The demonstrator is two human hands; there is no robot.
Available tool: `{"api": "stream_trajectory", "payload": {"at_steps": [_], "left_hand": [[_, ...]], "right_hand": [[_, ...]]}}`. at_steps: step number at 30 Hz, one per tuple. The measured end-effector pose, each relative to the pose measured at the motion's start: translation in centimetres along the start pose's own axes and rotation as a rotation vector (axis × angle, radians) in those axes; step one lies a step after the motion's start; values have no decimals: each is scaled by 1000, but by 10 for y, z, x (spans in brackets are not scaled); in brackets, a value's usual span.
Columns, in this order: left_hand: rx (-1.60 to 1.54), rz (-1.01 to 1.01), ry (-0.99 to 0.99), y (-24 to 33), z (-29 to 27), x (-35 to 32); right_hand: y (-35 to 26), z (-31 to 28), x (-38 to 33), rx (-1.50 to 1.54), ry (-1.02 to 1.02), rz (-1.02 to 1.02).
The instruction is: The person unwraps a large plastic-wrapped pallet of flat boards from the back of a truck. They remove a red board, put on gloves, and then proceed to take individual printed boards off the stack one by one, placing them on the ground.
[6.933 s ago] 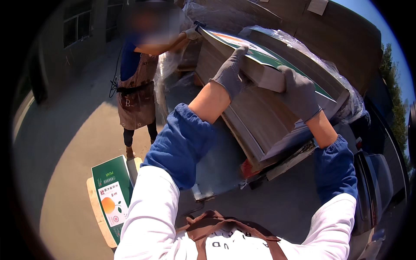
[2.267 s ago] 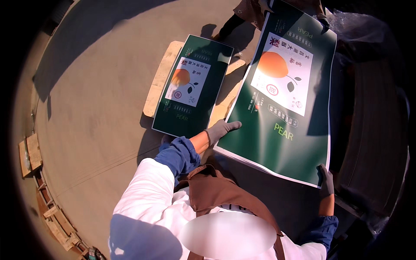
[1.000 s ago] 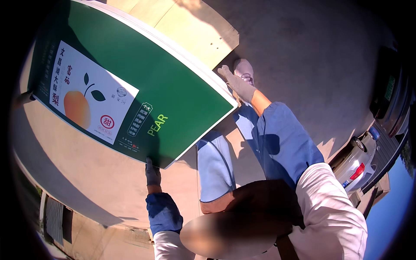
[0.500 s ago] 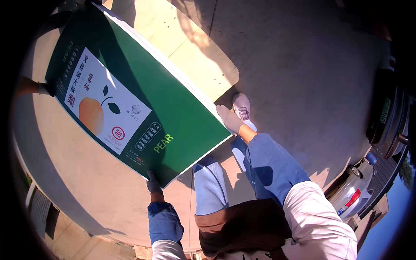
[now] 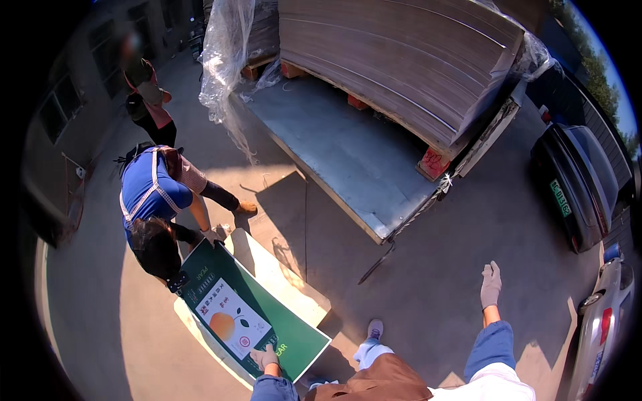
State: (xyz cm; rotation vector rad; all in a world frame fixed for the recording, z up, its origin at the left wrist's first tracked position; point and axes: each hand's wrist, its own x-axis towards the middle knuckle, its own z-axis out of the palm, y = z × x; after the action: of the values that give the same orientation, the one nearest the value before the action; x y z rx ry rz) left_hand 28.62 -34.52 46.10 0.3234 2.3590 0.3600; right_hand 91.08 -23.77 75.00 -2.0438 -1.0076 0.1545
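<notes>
A large green printed cardboard sheet (image 5: 234,267), with a pale panel and an orange fruit picture, lies slanted at the lower left over a light wooden board (image 5: 287,271). My left hand (image 5: 267,358), in a pale glove, rests at the sheet's near part with its fingers apart. Well to the right, over bare concrete, my gloved right hand (image 5: 491,286) is raised with its fingers stretched out and nothing in it. A co-worker in blue (image 5: 150,184) bends over the sheet's far end, with a gloved hand (image 5: 212,237) at its edge.
A metal platform (image 5: 348,157) ahead bears a tall stack of flat brown cardboard (image 5: 394,60) on a pallet. Loose plastic wrap (image 5: 226,67) hangs at its left. Another person (image 5: 150,97) stands far left. A dark car (image 5: 575,184) and a silver car (image 5: 605,307) are at the right.
My view has tilted up, bringing the platform and people into sight. My right hand has let go of the sheet and moved right. My left hand has shifted from the sheet's corner onto its face.
</notes>
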Motion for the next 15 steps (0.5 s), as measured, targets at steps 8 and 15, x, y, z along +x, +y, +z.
{"api": "stream_trajectory", "payload": {"at_steps": [8,15], "left_hand": [[-357,923,58,264,-34,-72],[-474,1717,3,514,-90,-240]], "right_hand": [[-285,-29,177,109,94,-1063],[-412,-24,292,-198,212,-1425]]}}
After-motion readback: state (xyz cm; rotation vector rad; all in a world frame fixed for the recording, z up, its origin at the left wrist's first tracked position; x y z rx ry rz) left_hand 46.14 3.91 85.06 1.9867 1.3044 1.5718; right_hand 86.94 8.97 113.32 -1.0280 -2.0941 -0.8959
